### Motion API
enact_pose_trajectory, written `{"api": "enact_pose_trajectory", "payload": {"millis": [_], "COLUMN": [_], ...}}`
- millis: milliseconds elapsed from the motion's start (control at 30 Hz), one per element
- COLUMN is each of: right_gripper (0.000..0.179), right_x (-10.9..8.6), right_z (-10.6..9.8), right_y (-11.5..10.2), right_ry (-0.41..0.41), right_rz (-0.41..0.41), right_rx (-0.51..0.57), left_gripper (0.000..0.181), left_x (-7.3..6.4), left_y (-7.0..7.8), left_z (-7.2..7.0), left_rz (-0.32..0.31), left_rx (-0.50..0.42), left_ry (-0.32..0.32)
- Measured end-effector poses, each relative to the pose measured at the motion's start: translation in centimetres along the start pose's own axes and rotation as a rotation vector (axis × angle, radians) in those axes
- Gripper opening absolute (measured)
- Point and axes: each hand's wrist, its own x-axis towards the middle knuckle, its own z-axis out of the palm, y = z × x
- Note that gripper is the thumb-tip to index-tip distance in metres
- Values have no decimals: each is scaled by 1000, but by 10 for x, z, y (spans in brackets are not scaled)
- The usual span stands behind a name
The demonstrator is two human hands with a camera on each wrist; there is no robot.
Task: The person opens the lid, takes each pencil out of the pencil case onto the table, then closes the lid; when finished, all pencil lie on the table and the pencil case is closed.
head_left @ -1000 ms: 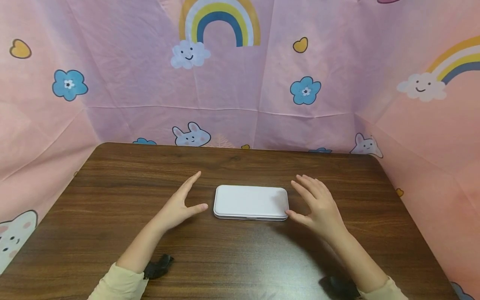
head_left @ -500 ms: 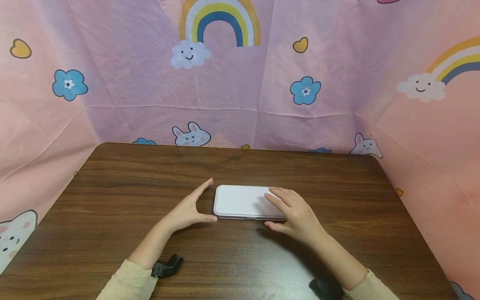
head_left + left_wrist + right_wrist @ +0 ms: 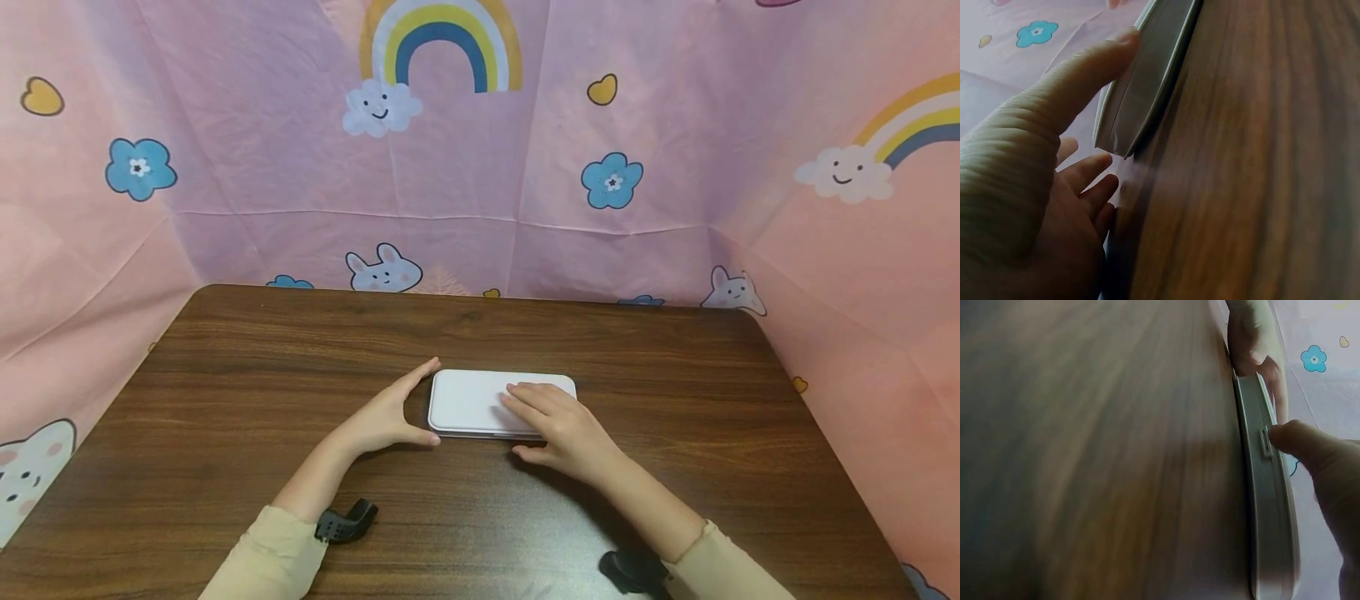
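Grip: left hand (image 3: 378, 421) spread, bracketing the left end (image 3: 441, 404); right hand (image 3: 566, 429) spread over the lid (image 3: 476, 396)
White case (image 3: 1270, 519): lying on the table (image 3: 420, 525) — probably feeling light, stiff, slick
Ends: probably offering safest hold

Left hand (image 3: 381, 421) moved in to left end of white latched case (image 3: 468, 400); right hand (image 3: 568, 429) moved from beside right end to over right half, thumb (image 3: 1304, 442) by latch (image 3: 1265, 443).

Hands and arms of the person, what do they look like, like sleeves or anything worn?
The left sleeve and right sleeve are pale beige, ending short of the hands. A black angular device juts out by the left cuff, a similar dark one by the right. No glove shows on the left hand or right hand.
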Motion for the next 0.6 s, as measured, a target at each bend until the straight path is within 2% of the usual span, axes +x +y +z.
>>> {"api": "enact_pose_trajectory", "payload": {"millis": [333,600], "right_gripper": [68,68], "right_x": [5,10], "right_z": [11,14], "right_y": [1,1], "right_ry": [-158,-233], "right_rz": [17,6], "right_rx": [37,36], "left_gripper": [115,112], "left_x": [6,12], "left_y": [0,-2], "left_z": [1,2], "left_rz": [7,5], "left_rx": [71,111], "left_ry": [-44,-40]}}
